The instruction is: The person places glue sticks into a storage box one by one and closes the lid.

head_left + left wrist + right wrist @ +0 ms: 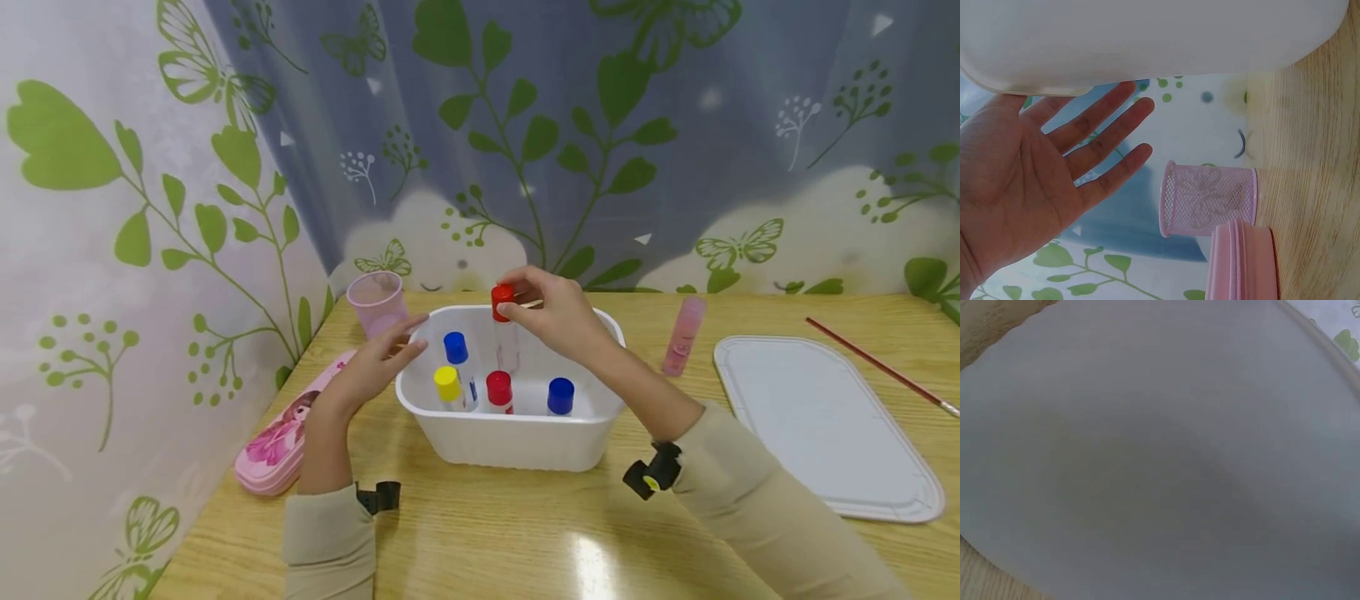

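Observation:
My right hand (555, 312) pinches the red cap of a clear tube (506, 342) between thumb and fingers. The tube stands upright over the inside of a white plastic bin (517, 442); whether its base touches the floor I cannot tell. Fingers spread and fairly straight, my left hand (367, 371) is at the bin's left rim; the left wrist view shows its palm (1016, 181) beside the wall. Inside stand other capped tubes: a yellow-capped one (447, 385), a red-capped one (499, 390) and two blue-capped ones (455, 348). The bin wall (1147, 456) fills the right wrist view, hiding that hand.
Left of the bin lie a pink pencil case (277, 450) and a pink mesh cup (377, 304). To the right are a pink bottle (684, 337), a white tray (825, 425) and a dark red paintbrush (877, 362). Patterned curtains (525, 150) hang behind the wooden table (480, 533).

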{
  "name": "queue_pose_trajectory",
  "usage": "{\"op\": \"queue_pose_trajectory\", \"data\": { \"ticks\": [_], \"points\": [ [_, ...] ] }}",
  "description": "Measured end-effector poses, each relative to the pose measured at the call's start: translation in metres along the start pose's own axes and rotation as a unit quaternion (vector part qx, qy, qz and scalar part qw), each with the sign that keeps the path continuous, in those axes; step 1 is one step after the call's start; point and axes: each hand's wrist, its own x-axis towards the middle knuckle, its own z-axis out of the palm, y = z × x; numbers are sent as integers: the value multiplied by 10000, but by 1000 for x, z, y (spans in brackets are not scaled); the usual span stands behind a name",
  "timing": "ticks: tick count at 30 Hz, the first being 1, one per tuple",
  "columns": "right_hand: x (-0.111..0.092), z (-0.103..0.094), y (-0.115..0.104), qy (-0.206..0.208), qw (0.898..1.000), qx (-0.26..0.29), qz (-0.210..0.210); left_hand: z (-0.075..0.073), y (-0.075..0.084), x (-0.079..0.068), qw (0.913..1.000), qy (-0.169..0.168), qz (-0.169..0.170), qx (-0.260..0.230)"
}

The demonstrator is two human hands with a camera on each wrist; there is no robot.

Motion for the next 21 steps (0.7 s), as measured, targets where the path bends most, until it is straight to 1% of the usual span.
{"op": "queue_pose_trajectory", "data": {
  "ticks": [5,9,12,16,21],
  "points": [
    [1,5,8,-282,9991,35,316,0,1,1,10000,-4,59,48],
    [2,8,14,-478,9976,104,492,0,0,2,9999,4,100,29],
    [2,11,16,-633,9964,225,515,0,0,3,9999,27,114,-1],
    [0,14,19,-815,9950,249,514,1,-2,2,9999,14,90,-73],
    [-2,18,20,-1085,9917,108,681,1,-3,1,9997,-24,49,-218]
  ]
}}
